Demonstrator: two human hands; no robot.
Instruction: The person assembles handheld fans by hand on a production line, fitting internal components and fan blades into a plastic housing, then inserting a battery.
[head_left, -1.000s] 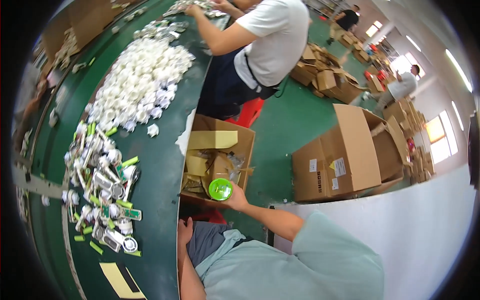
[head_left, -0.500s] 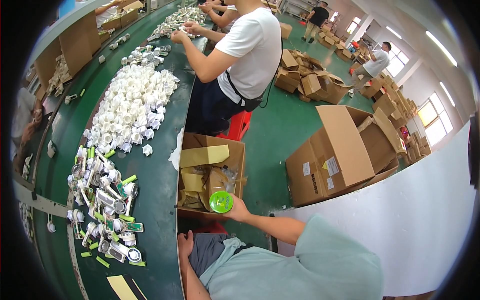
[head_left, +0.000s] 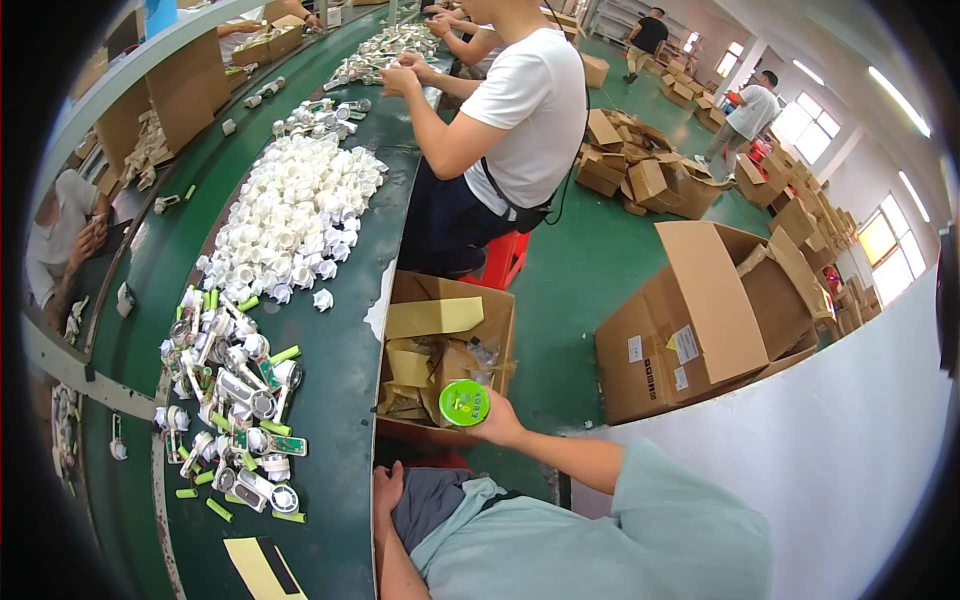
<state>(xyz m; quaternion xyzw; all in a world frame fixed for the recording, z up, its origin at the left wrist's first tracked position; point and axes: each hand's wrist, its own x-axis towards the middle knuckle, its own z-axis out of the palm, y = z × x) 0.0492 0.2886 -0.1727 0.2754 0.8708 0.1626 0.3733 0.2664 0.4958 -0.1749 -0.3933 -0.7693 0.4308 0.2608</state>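
My right hand [head_left: 501, 422] is closed around a round tub with a bright green lid [head_left: 463, 402], held out above an open carton beside the table. Its lid faces up toward me. Low against the table's edge, next to the grey cloth at my waist, rests my left hand [head_left: 387, 490]; its fingers are mostly hidden. On the green table [head_left: 345, 400] lies a heap of small handheld fans [head_left: 235, 390], mixed with green cylindrical batteries [head_left: 220, 510] and circuit boards. Beyond it spreads a big pile of white plastic cups [head_left: 290, 215].
The open carton [head_left: 505, 335] holds cardboard and plastic scraps. A larger open carton [head_left: 640, 365] stands on the floor to the right. A co-worker in a white shirt [head_left: 535, 85] works farther along the table. A yellow sheet [head_left: 255, 570] with a black strip lies near me.
The whole view has shifted, so things appear farther right and slightly lower. My right hand still holds the green-lidded tub, and my left hand stays by the table's edge.
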